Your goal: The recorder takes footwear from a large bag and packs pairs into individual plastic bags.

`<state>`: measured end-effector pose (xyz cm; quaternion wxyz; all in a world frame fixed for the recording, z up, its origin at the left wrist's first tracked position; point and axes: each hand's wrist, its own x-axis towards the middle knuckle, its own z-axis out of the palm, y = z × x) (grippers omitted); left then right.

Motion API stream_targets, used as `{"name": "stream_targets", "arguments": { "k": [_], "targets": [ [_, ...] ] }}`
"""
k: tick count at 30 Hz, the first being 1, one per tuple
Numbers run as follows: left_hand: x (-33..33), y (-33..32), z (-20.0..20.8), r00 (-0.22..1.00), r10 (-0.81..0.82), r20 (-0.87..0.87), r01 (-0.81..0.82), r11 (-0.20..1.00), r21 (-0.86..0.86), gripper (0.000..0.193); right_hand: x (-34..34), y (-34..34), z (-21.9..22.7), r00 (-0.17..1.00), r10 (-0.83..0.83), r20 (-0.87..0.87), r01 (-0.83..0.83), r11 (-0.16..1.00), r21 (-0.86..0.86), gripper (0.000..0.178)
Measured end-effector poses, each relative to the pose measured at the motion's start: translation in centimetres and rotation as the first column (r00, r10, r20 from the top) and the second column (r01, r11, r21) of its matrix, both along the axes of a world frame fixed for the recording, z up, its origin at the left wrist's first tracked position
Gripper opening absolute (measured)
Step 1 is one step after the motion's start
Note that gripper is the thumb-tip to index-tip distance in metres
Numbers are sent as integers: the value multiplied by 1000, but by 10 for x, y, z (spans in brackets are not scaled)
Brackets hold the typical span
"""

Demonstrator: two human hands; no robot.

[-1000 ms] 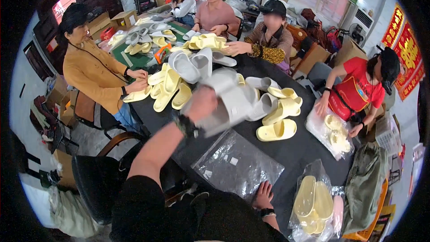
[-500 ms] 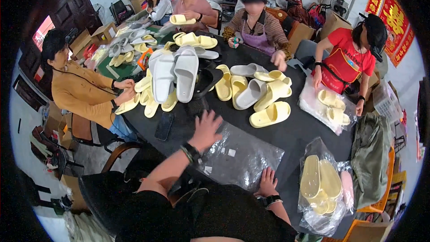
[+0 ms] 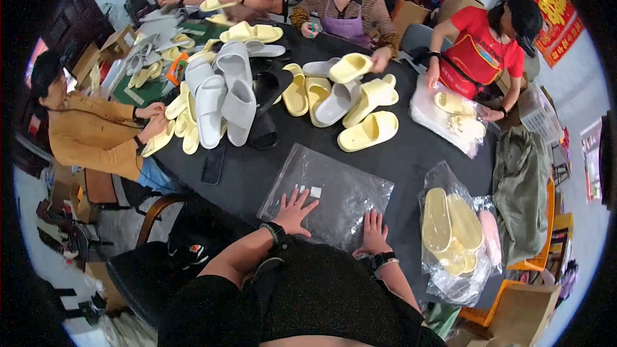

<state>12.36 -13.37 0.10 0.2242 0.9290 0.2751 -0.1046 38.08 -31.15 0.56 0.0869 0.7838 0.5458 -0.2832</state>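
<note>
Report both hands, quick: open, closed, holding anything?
Left hand: open, resting on the clear plastic bag, holding nothing.
Right hand: open, resting on the same bag, holding nothing.

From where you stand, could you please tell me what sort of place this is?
Probably a packing workshop: loose slippers are heaped on a black table, a flat clear bag lies under the left hand and right hand, and another bag holds yellow slippers.
</note>
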Motion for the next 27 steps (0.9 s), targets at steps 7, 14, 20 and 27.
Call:
{"name": "stream_targets", "arguments": {
  "k": [7,14,20,27],
  "targets": [
    [-1,4,-7,995,18,-93,-18,1000,-6,117,33,-9,34,992,-125,17,103,877,469,112],
    [10,5,-2,994,5,-111,-4,1000,11,120,124,-70,117,671,-680,296,383,659,647,113],
    [10,-1,1,991,18,-132,-21,1000,-23,118,107,-106,116,761,-527,378,409,842,351,133],
    [11,2,1,992,29,-127,-33,999,-27,118,116,-113,66,691,-502,520,302,855,422,82]
  ]
}}
